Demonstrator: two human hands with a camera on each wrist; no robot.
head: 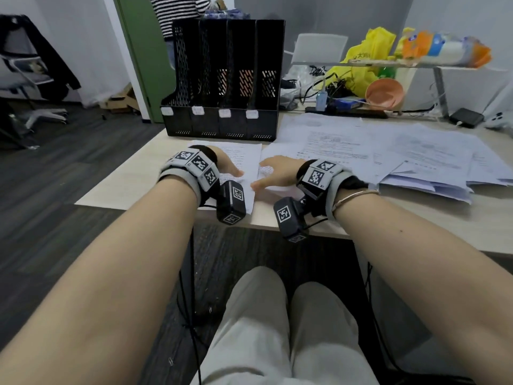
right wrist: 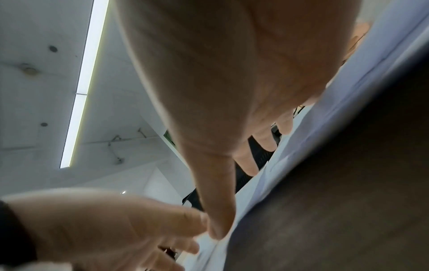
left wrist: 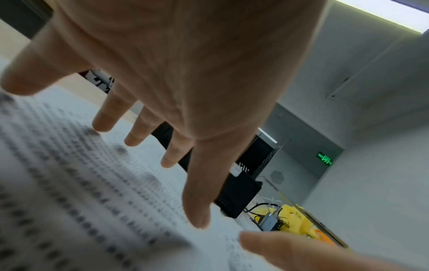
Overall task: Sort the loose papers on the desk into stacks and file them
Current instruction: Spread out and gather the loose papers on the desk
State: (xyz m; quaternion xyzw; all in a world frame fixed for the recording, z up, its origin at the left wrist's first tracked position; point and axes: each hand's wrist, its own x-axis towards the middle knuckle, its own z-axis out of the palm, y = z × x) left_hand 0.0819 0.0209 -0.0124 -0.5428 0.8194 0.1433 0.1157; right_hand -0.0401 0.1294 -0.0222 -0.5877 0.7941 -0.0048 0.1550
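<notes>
A small pile of printed sheets (head: pixel 245 159) lies on the pale desk (head: pixel 125 184) just in front of a black four-slot file rack (head: pixel 224 79). My left hand (head: pixel 226 165) rests on this pile with straight, spread fingers (left wrist: pixel 109 119) touching the print (left wrist: pixel 81 192). My right hand (head: pixel 277 172) lies flat beside it, on the left edge of the sheets to the right; its fingers (right wrist: pixel 220 210) press paper (right wrist: pixel 290 155) and meet the left hand (right wrist: pixel 104 229). A wide spread of loose papers (head: pixel 402 154) covers the desk's right side. Neither hand grips anything.
Behind the papers are cables and a power strip (head: pixel 333 107), a pink bowl (head: pixel 384 93), a yellow bag (head: pixel 363 56) and a black box (head: pixel 466 118). A raised shelf holds snack packets (head: pixel 444 48). A chair with a jacket (head: pixel 30 65) stands left; a person in stripes (head: pixel 177 12) stands behind the rack.
</notes>
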